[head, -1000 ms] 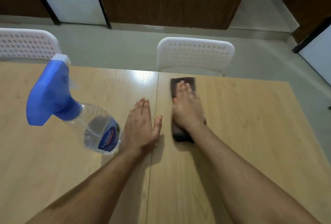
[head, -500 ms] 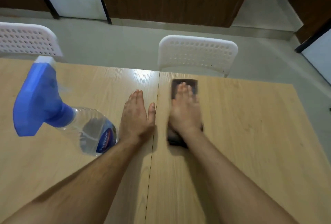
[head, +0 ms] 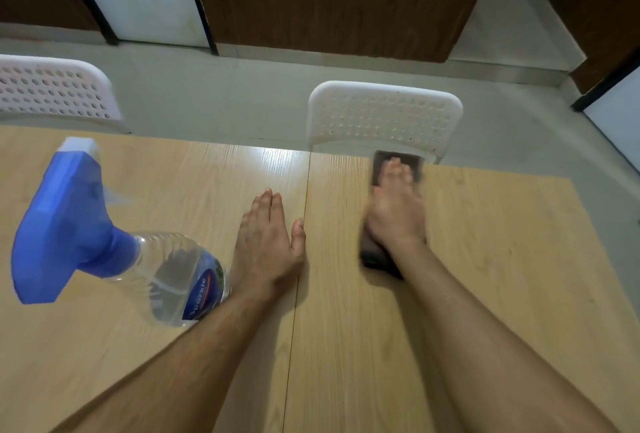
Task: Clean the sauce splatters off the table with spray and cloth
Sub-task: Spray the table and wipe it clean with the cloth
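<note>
A dark folded cloth (head: 398,159) lies on the light wooden table (head: 485,259), its far end at the table's far edge. My right hand (head: 396,211) presses flat on the cloth with straight fingers and looks blurred. My left hand (head: 268,242) rests flat on the table just left of the seam, fingers straight. A clear spray bottle (head: 180,276) with a blue trigger head (head: 65,221) stands left of my left wrist. I cannot make out any sauce marks on the wood.
Two white perforated chairs stand beyond the far table edge, one (head: 384,117) behind the cloth and one (head: 52,89) at the far left. A seam (head: 298,294) runs down the tabletop between my hands. The table's right edge lies near the frame's right side.
My right hand has pushed the cloth farther away and to the right, up to the far table edge. My left hand stays flat by the seam.
</note>
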